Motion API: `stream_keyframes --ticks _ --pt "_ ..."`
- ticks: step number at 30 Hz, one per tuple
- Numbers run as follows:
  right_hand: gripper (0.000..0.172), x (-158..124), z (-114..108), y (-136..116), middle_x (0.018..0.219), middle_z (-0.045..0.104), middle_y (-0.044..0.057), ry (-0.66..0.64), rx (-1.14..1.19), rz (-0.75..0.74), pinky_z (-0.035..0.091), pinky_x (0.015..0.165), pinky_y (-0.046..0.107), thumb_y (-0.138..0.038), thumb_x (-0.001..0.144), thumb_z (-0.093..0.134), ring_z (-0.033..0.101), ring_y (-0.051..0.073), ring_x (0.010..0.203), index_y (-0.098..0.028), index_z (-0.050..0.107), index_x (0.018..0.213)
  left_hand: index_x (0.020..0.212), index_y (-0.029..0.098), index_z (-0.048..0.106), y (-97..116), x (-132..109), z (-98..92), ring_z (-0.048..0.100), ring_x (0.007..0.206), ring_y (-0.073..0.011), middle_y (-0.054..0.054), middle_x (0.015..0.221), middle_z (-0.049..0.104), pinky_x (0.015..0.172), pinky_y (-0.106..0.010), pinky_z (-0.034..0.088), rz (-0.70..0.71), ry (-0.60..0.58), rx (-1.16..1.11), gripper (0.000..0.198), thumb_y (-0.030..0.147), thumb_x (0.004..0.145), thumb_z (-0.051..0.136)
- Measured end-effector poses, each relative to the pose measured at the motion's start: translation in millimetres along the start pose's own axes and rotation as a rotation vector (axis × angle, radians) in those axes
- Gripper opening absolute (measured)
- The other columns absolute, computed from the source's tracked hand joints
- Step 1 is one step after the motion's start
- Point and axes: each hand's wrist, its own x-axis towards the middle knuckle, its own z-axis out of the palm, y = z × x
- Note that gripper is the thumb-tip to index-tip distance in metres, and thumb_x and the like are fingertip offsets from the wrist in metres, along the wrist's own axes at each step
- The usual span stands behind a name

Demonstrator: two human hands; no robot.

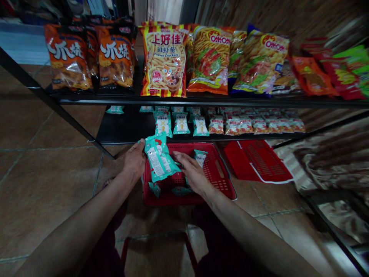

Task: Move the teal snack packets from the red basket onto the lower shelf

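A teal snack bag (160,159), printed label up, is held over a red shopping basket (226,184). My left hand (135,158) is closed on the bag's left edge. On the other side, my right hand (190,171) is closed at the bag's right edge, its fingertips partly hidden. More teal snack bags lie inside the basket: one small bag (200,157) beside my right hand, another (155,189) at the near left corner, and one (181,190) under my right wrist.
The lower black shelf (127,129) behind the basket carries several teal bags (181,123) and white-and-red bags (240,125). Large snack bags (164,61) stand on the upper shelf, its metal edge (173,100) above my hands. A second red basket (256,159) sits on the floor at right.
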Motion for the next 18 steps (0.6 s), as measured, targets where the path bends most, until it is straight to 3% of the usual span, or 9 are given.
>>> stream_keyframes --ticks 7,13,18 --pt "0.035 3.6 3.1 -0.5 0.087 0.07 0.0 -0.172 0.002 0.037 0.048 0.072 0.028 -0.046 0.062 0.073 0.062 0.014 0.078 -0.023 0.069 0.088 0.061 0.015 0.058 -22.3 -3.6 -5.8 0.054 0.048 -0.0089 0.004 0.054 0.06 0.057 -0.024 0.047 0.031 -0.095 0.143 0.031 0.037 0.055 0.079" --pt "0.028 7.0 0.5 5.9 0.072 0.069 -0.001 -0.019 0.003 0.011 0.046 0.068 0.027 -0.041 0.057 0.077 0.059 0.013 0.065 -0.02 0.072 0.074 0.07 0.016 0.064 -33.4 -3.4 -6.4 0.062 0.058 -0.0142 0.0 0.062 0.066 0.06 -0.027 0.049 0.047 -0.12 0.189 0.033 0.041 0.055 0.079" --pt "0.024 6.9 -0.6 3.1 0.07 0.07 -0.001 0.03 0.056 -0.01 0.046 0.07 0.028 -0.042 0.057 0.077 0.06 0.015 0.068 -0.021 0.072 0.068 0.069 0.015 0.063 -33.2 -3.6 -6.0 0.063 0.059 -0.0145 -0.001 0.064 0.066 0.061 -0.027 0.05 0.02 -0.118 0.176 0.033 0.039 0.053 0.08"
